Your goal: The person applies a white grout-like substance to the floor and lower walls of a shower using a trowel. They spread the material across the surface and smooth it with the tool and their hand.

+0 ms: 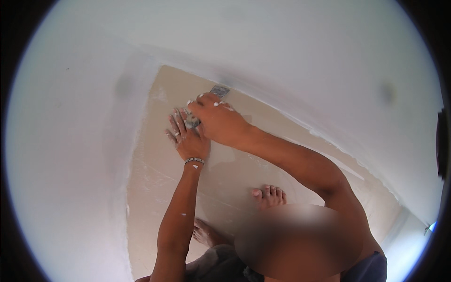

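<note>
My right hand (pixel 221 120) is closed around a putty knife (pixel 219 91), its fingers spotted with white filler. The knife's grey, smeared blade points away from me, close to the foot of the right-hand wall. Part of a stained grey piece, seemingly the handle's end, shows between my two hands. Just left of it, my left hand (pixel 190 138) rests with fingers spread on the beige floor (pixel 230 174). A ring and a metal bracelet (pixel 194 160) are on that hand and wrist, and white specks dot its fingers.
White walls, one on the left (pixel 80 141) and one on the right (pixel 300 70), meet at a corner ahead. White smears run along their lower edges. My bare feet (pixel 270 196) are on the floor close behind my hands. A blurred oval covers the lower middle.
</note>
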Tool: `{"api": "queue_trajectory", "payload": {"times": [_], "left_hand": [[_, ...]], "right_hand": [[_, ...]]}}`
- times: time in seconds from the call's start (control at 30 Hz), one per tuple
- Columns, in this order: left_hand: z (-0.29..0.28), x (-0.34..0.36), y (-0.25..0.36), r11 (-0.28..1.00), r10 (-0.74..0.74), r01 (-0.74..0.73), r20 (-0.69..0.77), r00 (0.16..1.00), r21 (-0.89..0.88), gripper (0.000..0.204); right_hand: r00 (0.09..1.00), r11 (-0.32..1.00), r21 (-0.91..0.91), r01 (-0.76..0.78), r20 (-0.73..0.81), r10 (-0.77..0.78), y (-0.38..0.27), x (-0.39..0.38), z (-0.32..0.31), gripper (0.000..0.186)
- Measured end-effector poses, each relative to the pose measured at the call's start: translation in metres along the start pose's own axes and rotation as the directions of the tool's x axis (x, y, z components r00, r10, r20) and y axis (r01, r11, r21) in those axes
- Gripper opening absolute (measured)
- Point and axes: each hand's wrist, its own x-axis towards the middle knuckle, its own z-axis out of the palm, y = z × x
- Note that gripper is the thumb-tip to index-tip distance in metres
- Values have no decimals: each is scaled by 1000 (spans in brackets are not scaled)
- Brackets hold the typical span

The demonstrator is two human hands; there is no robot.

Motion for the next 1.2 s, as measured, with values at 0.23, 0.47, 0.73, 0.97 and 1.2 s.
{"api": "queue_trajectory", "payload": {"times": [0.23,0.47,0.73,0.97,1.2], "left_hand": [[1,-1,0,986,-1,7,34,999,-165,68],[1,-2,0,983,-8,-3,-60,998,-186,64],[-7,0,4,983,-18,12,-34,999,-184,70],[6,-2,-2,990,-3,5,20,1000,-139,72],[-7,0,0,995,18,-8,107,994,-96,74]], "right_hand": [[999,998,-63,27,-46,-30,-6,31,17,49],[1000,1000,-19,1,-8,-2,-10,37,7,49],[999,1000,16,-27,-24,27,-7,40,3,45],[999,1000,15,2,38,-2,-10,30,5,44],[1000,999,27,27,-6,-27,-6,14,5,48]]}}
